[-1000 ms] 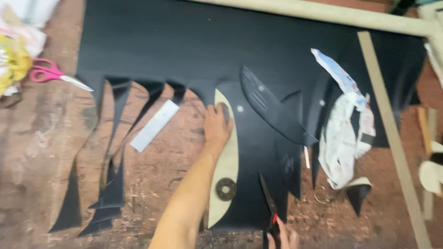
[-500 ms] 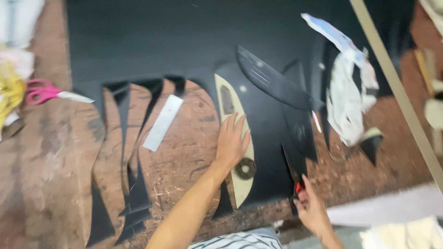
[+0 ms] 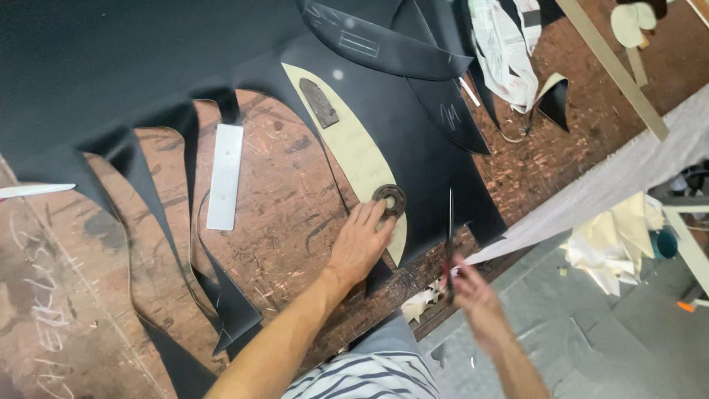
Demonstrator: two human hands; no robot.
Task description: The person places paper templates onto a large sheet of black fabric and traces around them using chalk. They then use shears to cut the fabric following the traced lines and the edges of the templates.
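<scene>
— Worn brown wooden worktop [image 3: 281,222], scratched and scarred all over, chalk scribbles at the near left corner. Grey concrete floor [image 3: 591,332] beyond the near edge, cream paper scraps [image 3: 613,244] heaped there.

— And on top?

— Large black sheet [image 3: 111,66], matte and smooth like leather or rubber, spread across the far half; near edge cut into long pointed tongues and curved notches. Loose black offcuts [image 3: 229,310] lying towards the left.

— Shapes on the sheet?

— Cream crescent-shaped template [image 3: 354,151] of thin card lying flat on the black, tapering to a point at each end. Dark flat oblong weight [image 3: 319,102] near its far end, round rusty ring [image 3: 389,199] near its near end. Another black curved piece [image 3: 384,44] with chalk marks further back.

— Left hand?

— Left hand [image 3: 360,244] flat on the near tip of the template, fingers spread, fingertips touching the ring.

— Right?

— Right hand [image 3: 476,295] at the worktop's near edge, blurred, fingers closed around scissors [image 3: 449,236], blades upright over the black sheet just right of the template.

— Elsewhere?

— Pale metal strip [image 3: 225,176] lying bare on the wood to the left. Crumpled white paper [image 3: 506,52] and a long wooden batten [image 3: 613,70] at the far right.
</scene>
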